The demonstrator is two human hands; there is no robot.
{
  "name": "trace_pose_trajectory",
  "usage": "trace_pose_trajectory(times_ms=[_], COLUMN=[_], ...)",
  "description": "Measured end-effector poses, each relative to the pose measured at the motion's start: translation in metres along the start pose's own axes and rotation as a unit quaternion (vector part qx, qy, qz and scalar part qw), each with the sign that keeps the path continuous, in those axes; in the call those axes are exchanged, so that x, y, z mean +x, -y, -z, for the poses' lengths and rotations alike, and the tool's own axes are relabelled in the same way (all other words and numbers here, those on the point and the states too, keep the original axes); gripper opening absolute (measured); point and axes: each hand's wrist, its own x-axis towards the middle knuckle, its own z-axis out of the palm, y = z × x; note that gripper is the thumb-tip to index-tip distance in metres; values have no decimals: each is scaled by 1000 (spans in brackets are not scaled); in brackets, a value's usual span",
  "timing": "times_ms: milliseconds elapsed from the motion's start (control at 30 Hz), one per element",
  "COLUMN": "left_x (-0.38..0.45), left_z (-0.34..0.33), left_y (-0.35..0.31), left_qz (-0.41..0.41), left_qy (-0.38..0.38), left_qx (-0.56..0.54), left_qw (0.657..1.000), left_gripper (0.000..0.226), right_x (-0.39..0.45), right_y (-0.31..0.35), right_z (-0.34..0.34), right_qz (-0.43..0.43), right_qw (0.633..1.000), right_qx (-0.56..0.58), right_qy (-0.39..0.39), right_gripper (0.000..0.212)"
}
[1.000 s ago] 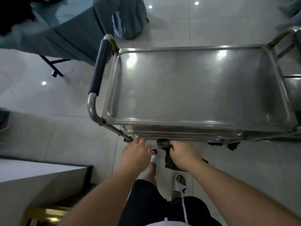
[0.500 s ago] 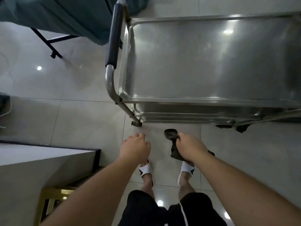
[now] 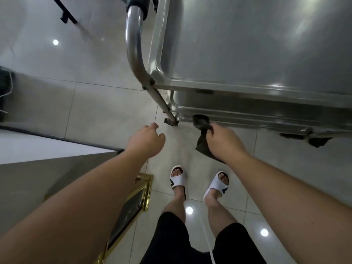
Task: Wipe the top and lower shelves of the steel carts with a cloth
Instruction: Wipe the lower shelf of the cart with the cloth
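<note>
The steel cart fills the upper right, its shiny top shelf seen from above. The rim of a lower shelf shows under the near edge, and a curved handle tube rises at its left end. My right hand grips a dark cloth just in front of the lower shelf's near left corner; the cloth hangs below my fist. My left hand hovers over the floor left of the cart's leg, fingers loosely curled, holding nothing.
A pale counter corner juts in at the left, with a gold-framed panel below it. A black caster sits under the cart at right. Dark folding legs stand at top left. My feet in white slides stand on the tiled floor.
The view has dropped lower and closer to the cart's near left corner. Both hands have moved down with it, the right still holding the cloth, now beside the lower shelf's rim.
</note>
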Motion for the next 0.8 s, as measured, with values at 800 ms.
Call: trace_pose_trajectory(times_ms=[800], left_x=[227], left_z=[-75], left_y=[-21], left_qz=[-168], left_qy=[-365], left_qx=[-576], left_qw=[712], left_gripper=[23], right_x=[260], right_y=[69], right_z=[-131], right_qz=[336], right_qw=[935], right_qx=[-73], right_qy=[-87], right_gripper=[52])
